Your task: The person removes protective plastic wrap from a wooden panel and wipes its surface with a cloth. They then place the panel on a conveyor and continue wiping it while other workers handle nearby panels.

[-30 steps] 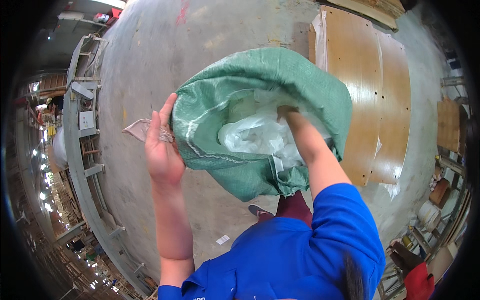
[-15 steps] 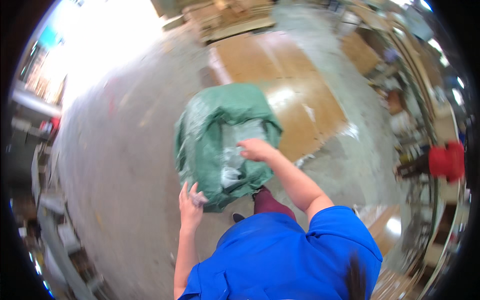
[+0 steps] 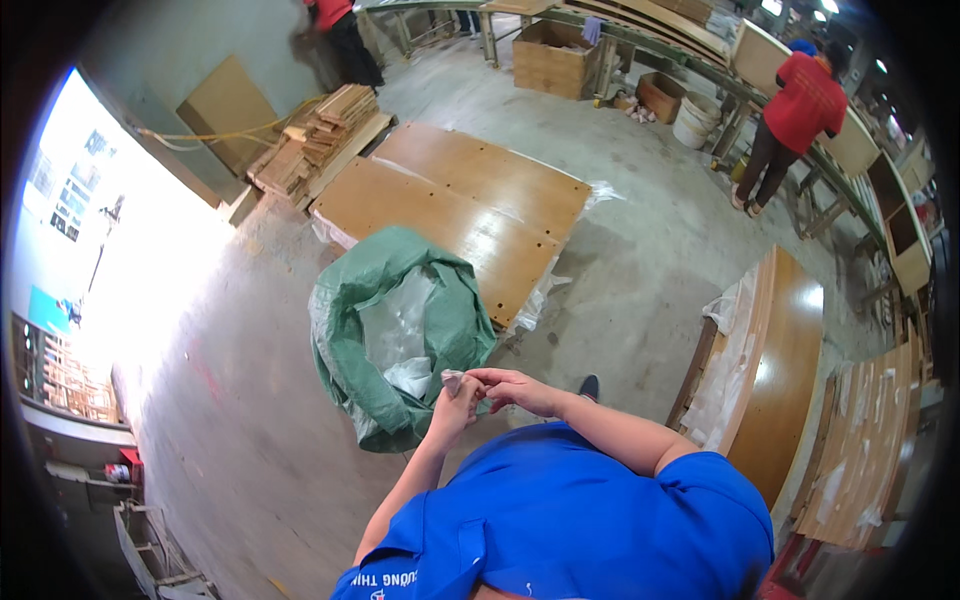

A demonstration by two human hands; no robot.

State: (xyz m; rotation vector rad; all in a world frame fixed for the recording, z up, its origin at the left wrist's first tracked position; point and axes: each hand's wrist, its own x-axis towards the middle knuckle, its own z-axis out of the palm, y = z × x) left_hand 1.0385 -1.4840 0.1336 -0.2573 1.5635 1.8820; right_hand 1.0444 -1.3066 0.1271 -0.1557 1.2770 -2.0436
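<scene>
My left hand (image 3: 455,410) is closed around a small crumpled pale piece (image 3: 452,380), perhaps cloth or plastic; its top pokes out above the fingers. My right hand (image 3: 520,392) meets it from the right, fingers stretched out and their tips touching the left hand near that piece. Both hands are over the near right rim of a large green woven sack (image 3: 340,300), which stands on the floor with its mouth rolled open. Inside the sack show a whitish lining and a crumpled white wad (image 3: 408,376).
Beyond the sack lie glossy brown wooden panels (image 3: 460,205) on white wrapping, with stacked boards (image 3: 325,135) behind. More panels (image 3: 770,360) stand at right. A person in red (image 3: 795,105) works at a long bench, near a cardboard box (image 3: 552,62) and white bucket (image 3: 697,120).
My right hand has moved from over the sack's mouth to my left hand, and the two now touch. The view has turned right; the sack sits slightly farther left in it.
</scene>
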